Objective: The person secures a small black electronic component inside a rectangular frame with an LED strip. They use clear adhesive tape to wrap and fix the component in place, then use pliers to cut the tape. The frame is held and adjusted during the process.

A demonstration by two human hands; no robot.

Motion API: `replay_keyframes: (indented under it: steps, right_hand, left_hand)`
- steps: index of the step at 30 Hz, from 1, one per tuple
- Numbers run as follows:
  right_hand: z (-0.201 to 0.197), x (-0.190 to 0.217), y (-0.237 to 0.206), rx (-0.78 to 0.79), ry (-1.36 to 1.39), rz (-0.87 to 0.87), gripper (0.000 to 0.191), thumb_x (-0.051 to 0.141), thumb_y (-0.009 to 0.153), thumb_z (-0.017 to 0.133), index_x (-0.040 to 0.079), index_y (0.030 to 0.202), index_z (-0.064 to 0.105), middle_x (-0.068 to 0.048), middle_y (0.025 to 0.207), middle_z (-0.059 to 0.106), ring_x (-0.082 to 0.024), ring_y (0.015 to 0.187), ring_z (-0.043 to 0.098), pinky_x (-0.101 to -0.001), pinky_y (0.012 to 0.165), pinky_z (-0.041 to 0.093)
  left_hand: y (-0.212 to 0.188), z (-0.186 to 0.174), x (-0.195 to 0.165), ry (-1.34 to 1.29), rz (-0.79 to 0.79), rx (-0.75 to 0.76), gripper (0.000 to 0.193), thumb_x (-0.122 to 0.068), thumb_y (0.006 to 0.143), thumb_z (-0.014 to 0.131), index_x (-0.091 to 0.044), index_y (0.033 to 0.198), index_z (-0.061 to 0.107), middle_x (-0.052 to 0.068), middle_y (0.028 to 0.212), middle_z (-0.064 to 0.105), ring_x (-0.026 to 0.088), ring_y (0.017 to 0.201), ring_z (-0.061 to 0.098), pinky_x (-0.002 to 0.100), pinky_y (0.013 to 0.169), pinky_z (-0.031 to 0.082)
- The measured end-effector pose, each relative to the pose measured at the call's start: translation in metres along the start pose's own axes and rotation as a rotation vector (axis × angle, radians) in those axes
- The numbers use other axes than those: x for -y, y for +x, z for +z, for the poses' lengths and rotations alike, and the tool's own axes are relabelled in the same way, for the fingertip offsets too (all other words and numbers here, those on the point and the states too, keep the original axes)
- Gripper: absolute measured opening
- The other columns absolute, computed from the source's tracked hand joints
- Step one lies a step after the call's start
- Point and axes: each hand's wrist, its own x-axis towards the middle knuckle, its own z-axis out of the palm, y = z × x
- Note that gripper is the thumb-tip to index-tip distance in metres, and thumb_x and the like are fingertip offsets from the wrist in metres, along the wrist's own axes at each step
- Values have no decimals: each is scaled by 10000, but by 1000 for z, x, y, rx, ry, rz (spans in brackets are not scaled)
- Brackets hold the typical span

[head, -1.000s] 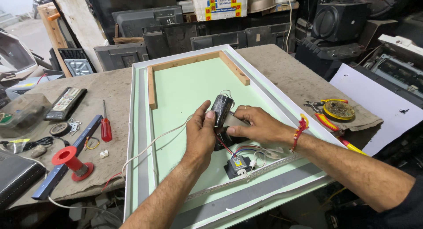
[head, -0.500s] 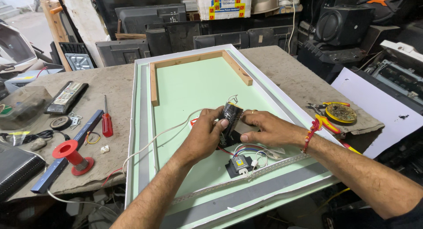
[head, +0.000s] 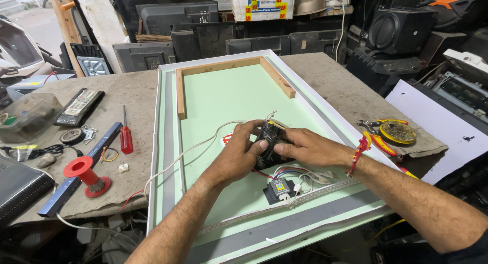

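Both my hands grip a small black box-shaped electrical unit [head: 268,138] over a pale green panel [head: 229,94] with a white frame. My left hand [head: 238,153] holds the unit's left side, thumb against its face. From the right, my right hand [head: 305,147] closes on it. A white cable [head: 190,148] runs from the unit off the panel's left edge. Just below the hands, a smaller black module [head: 279,189] with red, blue and white wires lies on the panel. A wooden strip frame [head: 180,91] is fixed on the green surface.
On the grey mat at left lie a red-handled screwdriver [head: 125,137], a red spool [head: 86,175], a blue bar [head: 81,167] and a remote control [head: 80,106]. A yellow round tool [head: 398,132] and red-handled pliers [head: 376,142] lie at right. Old screens and speakers crowd the back.
My hands have shifted slightly down and right on the panel with the black unit, and both now close more tightly around it. The camera has tilted a little.
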Motion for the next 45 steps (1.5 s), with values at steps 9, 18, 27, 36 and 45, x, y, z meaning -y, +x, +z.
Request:
replay_keyframes:
  steps: [9, 18, 27, 36, 45]
  right_hand:
    - [10, 11, -6, -240, -438, -155, 596, 511, 692, 775, 166, 1173, 706, -59, 859, 800, -227, 885, 739, -466, 1008, 385]
    - [2, -25, 4, -126, -134, -251, 747, 656, 935, 546, 89, 1421, 572, -141, 1003, 743, -287, 1003, 659, -476, 871, 497]
    - [-2, -10, -2, -341, -256, 103, 554, 597, 854, 640, 69, 719, 739, -118, 567, 643, -236, 598, 636, -388, 578, 464]
    - [-2, -31, -4, -376, -329, -324, 655, 595, 930, 673, 67, 544, 700, -26, 563, 615, -152, 586, 562, -346, 505, 425]
    - [-8, -9, -11, -245, -252, -117, 537, 527, 802, 754, 29, 605, 718, -41, 575, 630, -158, 486, 575, -342, 444, 419]
  left_hand:
    - [5, 2, 8, -84, -13, 96, 476, -161, 946, 654, -102, 1398, 514, 102, 1306, 455, 188, 912, 619, 343, 809, 593]
    - [18, -4, 5, -377, -188, -12, 426, -251, 975, 618, -90, 1347, 483, 95, 980, 615, 153, 799, 589, 319, 679, 529]
    - [23, -5, 12, -345, -200, -69, 399, -230, 980, 614, -72, 1320, 476, 81, 995, 620, 121, 832, 592, 316, 714, 526]
    - [23, 0, 14, -275, -254, -60, 399, -191, 997, 566, -67, 1342, 408, 112, 1031, 722, 135, 925, 659, 325, 814, 554]
    - [21, 0, 12, -78, -123, -84, 423, -180, 987, 585, -21, 1339, 413, 149, 1031, 722, 194, 942, 704, 354, 824, 581]
